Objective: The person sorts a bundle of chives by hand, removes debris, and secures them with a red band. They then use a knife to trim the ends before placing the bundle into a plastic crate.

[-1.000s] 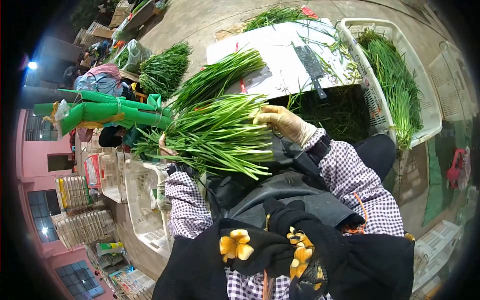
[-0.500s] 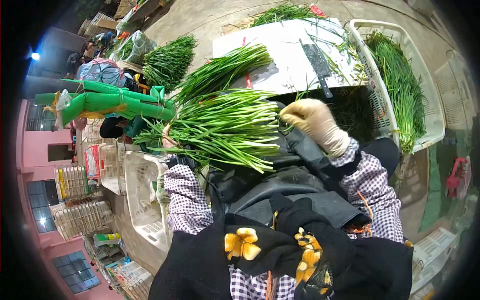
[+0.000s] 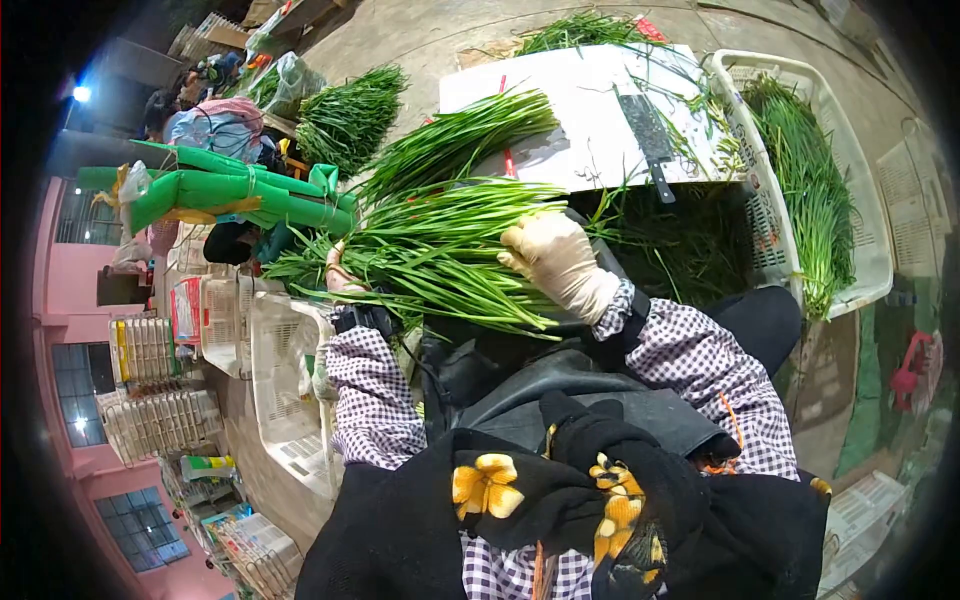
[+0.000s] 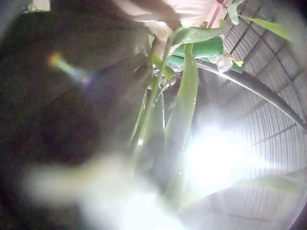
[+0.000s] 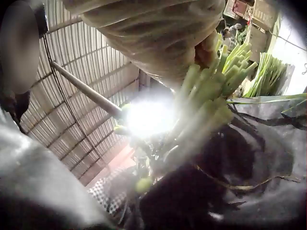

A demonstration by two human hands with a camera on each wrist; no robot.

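A thick bunch of garlic chives (image 3: 440,235) lies across the person's lap, leafy ends to the left, pale cut ends to the right. My bare left hand (image 3: 342,272) grips it near the leaves, mostly hidden under the blades. Over the stalk ends, my gloved right hand (image 3: 555,255) has its fingers bent and pinches at the stalks. From the right wrist view, the pale glove (image 5: 158,36) sits right against the cut ends (image 5: 206,96). Long green blades (image 4: 184,96) hang below the left hand in the left wrist view, which is blurred by glare.
Another chive bunch (image 3: 465,140) rests on a white board (image 3: 590,85), where a cleaver (image 3: 645,130) and loose trimmings also lie. A white crate (image 3: 880,230) of chives stands at the right. Green rolled sheeting (image 3: 230,200) and white crates (image 3: 270,385) are at the left.
My right hand drew back right from the stalk ends, then returned left onto the stalks. The left hand keeps its hold on the chives. The head view has shifted slightly.
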